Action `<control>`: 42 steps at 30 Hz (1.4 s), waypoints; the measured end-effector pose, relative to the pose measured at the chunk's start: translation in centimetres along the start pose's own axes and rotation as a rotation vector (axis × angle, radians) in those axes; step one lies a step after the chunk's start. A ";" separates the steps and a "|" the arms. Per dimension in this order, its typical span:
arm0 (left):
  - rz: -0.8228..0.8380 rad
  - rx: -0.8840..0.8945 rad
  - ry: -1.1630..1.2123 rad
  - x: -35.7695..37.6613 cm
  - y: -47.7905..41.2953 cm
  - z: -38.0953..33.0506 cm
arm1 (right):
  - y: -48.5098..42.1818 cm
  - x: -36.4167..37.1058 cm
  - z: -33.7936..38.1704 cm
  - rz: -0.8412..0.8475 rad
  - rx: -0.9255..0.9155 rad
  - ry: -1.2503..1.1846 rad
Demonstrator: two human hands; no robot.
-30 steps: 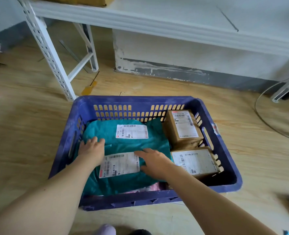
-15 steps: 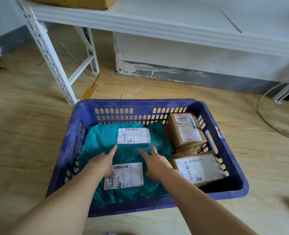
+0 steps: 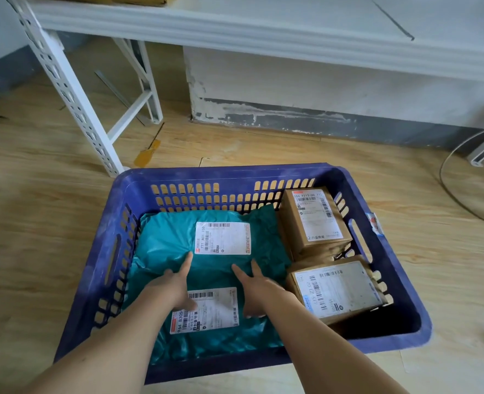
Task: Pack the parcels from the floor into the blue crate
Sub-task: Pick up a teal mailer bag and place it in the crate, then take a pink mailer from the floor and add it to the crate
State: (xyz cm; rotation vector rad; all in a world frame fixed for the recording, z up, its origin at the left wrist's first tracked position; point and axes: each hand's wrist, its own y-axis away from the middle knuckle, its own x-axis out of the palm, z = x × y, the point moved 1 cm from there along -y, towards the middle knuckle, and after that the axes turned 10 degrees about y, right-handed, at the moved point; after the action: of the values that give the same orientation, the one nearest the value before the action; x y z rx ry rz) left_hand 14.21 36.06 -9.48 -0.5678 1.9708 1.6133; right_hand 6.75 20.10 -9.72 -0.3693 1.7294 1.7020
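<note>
Blue crate (image 3: 223, 173) sits on the wood floor (image 3: 36, 223), centre to lower centre of frame, four parcels inside. Left half of the crate: two teal mailer bags, far teal bag (image 3: 164, 243) toward the upper side with its white label (image 3: 223, 238) face up, near teal bag (image 3: 215, 342) toward the bottom edge, its label (image 3: 209, 311) partly under the left hand. Right half: two cardboard boxes, far box (image 3: 311, 220) against the upper right corner, near box (image 3: 337, 291) just below it, touching or nearly so, both labels up. Left hand (image 3: 172, 285) is over the teal bags, index finger straight toward the far label, grasping nothing. Right hand (image 3: 259, 291) is just right of it, fingers spread and straight, released, grasping nothing. Cannot tell if the palms press the bags or only hover. White rack leg (image 3: 73, 92) stands upper left of frame, a yellow-handled tool (image 3: 147, 155) lies on the floor near it, above the crate.
</note>
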 end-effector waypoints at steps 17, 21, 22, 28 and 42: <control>-0.432 0.257 -0.026 -5.0 6.0 -8.5 | 11.3 -6.4 -5.5 -0.648 -0.041 -0.285; -0.428 0.377 -0.009 -5.7 8.9 -12.5 | 14.2 -6.3 -8.5 -0.720 0.028 -0.328; -0.436 0.405 -0.009 -5.8 9.7 -13.5 | 14.9 -6.1 -9.1 -0.737 0.043 -0.337; -0.481 0.573 -0.073 -5.5 14.2 -18.8 | 20.3 -5.3 -13.0 -0.810 0.106 -0.282; -0.376 0.949 -0.151 2.4 19.9 -33.6 | 30.6 1.8 -24.9 -0.786 0.430 -0.331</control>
State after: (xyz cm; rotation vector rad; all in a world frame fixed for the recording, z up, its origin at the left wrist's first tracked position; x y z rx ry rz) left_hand -4.44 7.20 9.16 -0.3681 2.0651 0.3805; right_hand -20.32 -0.11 10.78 -0.4559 1.3847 0.7572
